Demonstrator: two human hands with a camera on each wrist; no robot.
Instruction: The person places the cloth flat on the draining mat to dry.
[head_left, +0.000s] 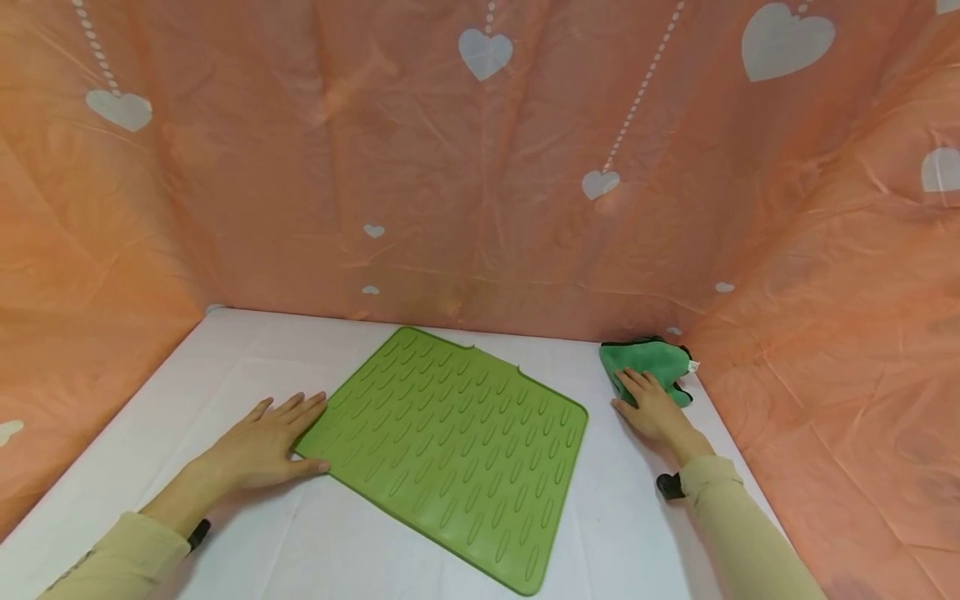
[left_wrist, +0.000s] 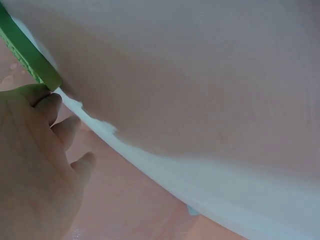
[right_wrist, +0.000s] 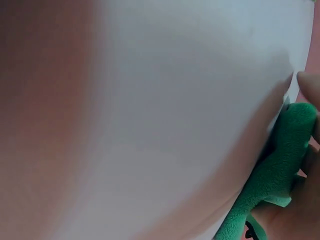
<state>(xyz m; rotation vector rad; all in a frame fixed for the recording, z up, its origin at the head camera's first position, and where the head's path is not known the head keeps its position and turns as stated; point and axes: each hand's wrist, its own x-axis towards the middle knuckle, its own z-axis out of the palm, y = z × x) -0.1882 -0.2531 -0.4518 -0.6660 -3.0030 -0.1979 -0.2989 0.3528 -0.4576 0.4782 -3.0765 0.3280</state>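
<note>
A green ribbed silicone mat [head_left: 457, 442] lies at an angle on the white cloth. My left hand [head_left: 258, 446] rests at its left corner, fingers extended along one edge and the thumb at the other. In the left wrist view, fingertips of this hand [left_wrist: 37, 155] meet the green mat's edge [left_wrist: 30, 50]. To the far right, my right hand [head_left: 654, 414] rests on a crumpled green cloth [head_left: 660, 360] with dark edging and a white tag. The right wrist view shows the green cloth [right_wrist: 275, 175] bunched beneath the fingers, the thumb apart from it; part of this hand is cut off.
A white cloth [head_left: 247, 358] covers the table. Orange curtains with pale hearts hang behind the table [head_left: 420, 167] and along both sides; the right curtain [head_left: 825, 375] comes close to the green cloth. A dark strap piece [head_left: 670, 486] sits at the right wrist.
</note>
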